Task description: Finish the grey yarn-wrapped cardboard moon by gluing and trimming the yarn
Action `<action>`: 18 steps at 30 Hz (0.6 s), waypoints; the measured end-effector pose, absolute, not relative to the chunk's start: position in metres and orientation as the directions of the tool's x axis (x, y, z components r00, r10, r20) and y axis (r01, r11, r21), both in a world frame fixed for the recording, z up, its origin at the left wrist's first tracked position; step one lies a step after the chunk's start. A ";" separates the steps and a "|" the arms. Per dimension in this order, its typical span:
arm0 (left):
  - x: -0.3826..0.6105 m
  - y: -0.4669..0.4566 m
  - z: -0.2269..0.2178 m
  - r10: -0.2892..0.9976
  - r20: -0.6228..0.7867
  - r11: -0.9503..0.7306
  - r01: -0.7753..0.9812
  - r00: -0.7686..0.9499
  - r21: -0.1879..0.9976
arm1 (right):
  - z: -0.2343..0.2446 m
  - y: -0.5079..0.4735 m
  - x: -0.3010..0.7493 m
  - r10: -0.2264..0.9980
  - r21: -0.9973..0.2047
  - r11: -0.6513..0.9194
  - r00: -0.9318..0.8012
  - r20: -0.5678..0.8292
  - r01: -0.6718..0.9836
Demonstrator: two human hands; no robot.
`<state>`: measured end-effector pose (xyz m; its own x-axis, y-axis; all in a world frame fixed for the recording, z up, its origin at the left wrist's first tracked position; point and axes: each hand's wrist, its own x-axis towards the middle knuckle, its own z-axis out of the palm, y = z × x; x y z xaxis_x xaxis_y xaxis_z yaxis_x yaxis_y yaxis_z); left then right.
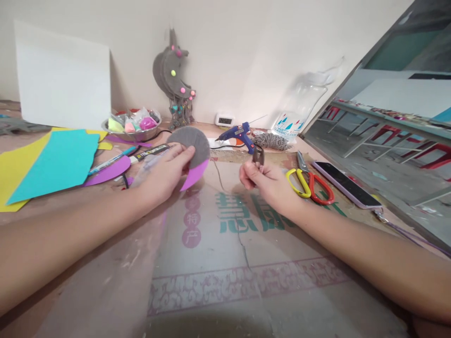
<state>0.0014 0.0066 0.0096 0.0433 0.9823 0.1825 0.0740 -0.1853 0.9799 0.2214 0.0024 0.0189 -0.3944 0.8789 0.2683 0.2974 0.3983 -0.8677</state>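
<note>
My left hand (172,166) pinches a flat, curved craft piece (197,146) between thumb and fingers. Most of it is grey, and its lower pointed end is bare purple. To the right, my right hand (266,180) is closed around a small dark, curved object (259,155) that sticks up above the fingers; its kind is unclear. Both hands are raised over a printed cardboard sheet (211,263). A thin grey strand (243,244) lies across the cardboard.
Scissors (310,183) and a phone (347,183) lie right. Behind are a blue glue gun (237,135), grey yarn (271,141), a plastic bag (296,108), a timer (224,119) and a metal bowl (132,136). Coloured sheets (56,164) lie left; a moon ornament (172,75) hangs on the wall.
</note>
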 end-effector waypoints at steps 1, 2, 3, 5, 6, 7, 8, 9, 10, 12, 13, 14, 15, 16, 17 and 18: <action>-0.001 0.012 0.007 0.989 0.147 -0.147 -0.064 0.005 0.987 | 0.021 0.003 0.223 0.871 -0.885 0.379 -0.428 0.242 0.271; -0.004 0.018 0.005 0.994 0.105 -0.103 -0.160 0.007 0.982 | 0.024 0.003 0.225 0.850 -0.899 0.356 -0.489 0.199 0.254; -0.006 0.022 0.004 0.996 0.088 -0.093 -0.211 -0.033 0.973 | 0.026 0.003 0.227 0.816 -0.909 0.333 -0.560 0.144 0.251; -0.009 0.028 0.004 0.993 0.088 -0.103 -0.240 -0.074 0.965 | 0.028 0.003 0.228 0.741 -0.901 0.319 -0.670 0.044 0.293; -0.009 0.029 0.006 0.988 0.110 -0.133 -0.245 -0.105 0.960 | 0.028 0.004 0.229 0.723 -0.883 0.336 -0.691 0.019 0.328; -0.008 0.028 0.009 0.988 0.124 -0.143 -0.240 -0.092 0.960 | 0.028 0.005 0.229 0.725 -0.857 0.361 -0.689 0.010 0.368; -0.007 0.026 0.012 0.987 0.145 -0.157 -0.224 -0.071 0.962 | 0.026 0.008 0.230 0.743 -0.828 0.385 -0.669 0.015 0.409; -0.006 0.024 0.016 0.985 0.164 -0.174 -0.226 -0.059 0.959 | 0.025 0.011 0.231 0.767 -0.799 0.403 -0.641 0.029 0.446; -0.005 0.022 0.020 0.980 0.188 -0.197 -0.249 -0.058 0.948 | 0.023 0.014 0.232 0.792 -0.777 0.410 -0.609 0.043 0.477; -0.004 0.021 0.026 0.973 0.229 -0.222 -0.311 -0.012 0.924 | 0.021 0.021 0.234 0.821 -0.752 0.408 -0.568 0.055 0.517; -0.005 0.022 0.028 0.973 0.229 -0.226 -0.328 -0.031 0.917 | 0.022 0.023 0.235 0.826 -0.740 0.409 -0.561 0.053 0.534; -0.006 0.025 0.029 0.977 0.211 -0.211 -0.360 -0.040 0.909 | 0.023 0.025 0.235 0.829 -0.720 0.416 -0.557 0.049 0.556; -0.008 0.028 0.028 0.984 0.173 -0.176 -0.390 -0.043 0.904 | 0.026 0.025 0.234 0.827 -0.690 0.435 -0.560 0.053 0.578; -0.010 0.033 0.027 0.990 0.135 -0.143 -0.414 -0.049 0.899 | 0.029 0.024 0.233 0.819 -0.656 0.466 -0.571 0.064 0.594; -0.013 0.038 0.025 0.993 0.100 -0.115 -0.426 -0.058 0.898 | 0.031 0.023 0.230 0.801 -0.622 0.502 -0.594 0.073 0.601; -0.016 0.042 0.022 0.996 0.073 -0.092 -0.426 -0.060 0.900 | 0.034 0.021 0.227 0.772 -0.601 0.539 -0.631 0.072 0.590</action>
